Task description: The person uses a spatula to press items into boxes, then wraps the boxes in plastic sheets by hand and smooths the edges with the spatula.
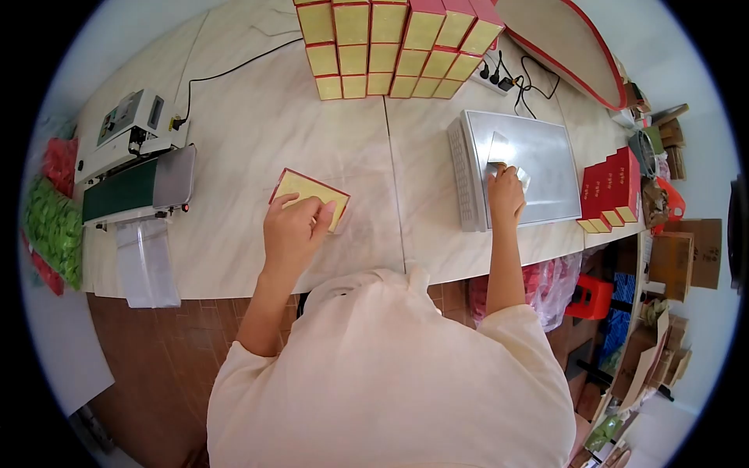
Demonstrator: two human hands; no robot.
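A small box [314,191] with a pale yellow face and red edges lies on the table. Faint clear film seems to spread around it. My left hand [292,234] rests over its near side, fingers curled on it. Off to the right is a silver flat-topped metal appliance [546,156] with a vented side. Above its plate, my right hand [507,193] pinches a thin, shiny, see-through piece [497,147] that looks like film. Part of that piece is hidden by the fingers.
Stacked red-and-yellow boxes [382,47] stand at the back. More red boxes [612,191] sit right of the appliance. A sealing machine [133,156] with a green belt is at left, clear bags [147,261] hanging below it. A power strip [491,76] and cables lie at back right.
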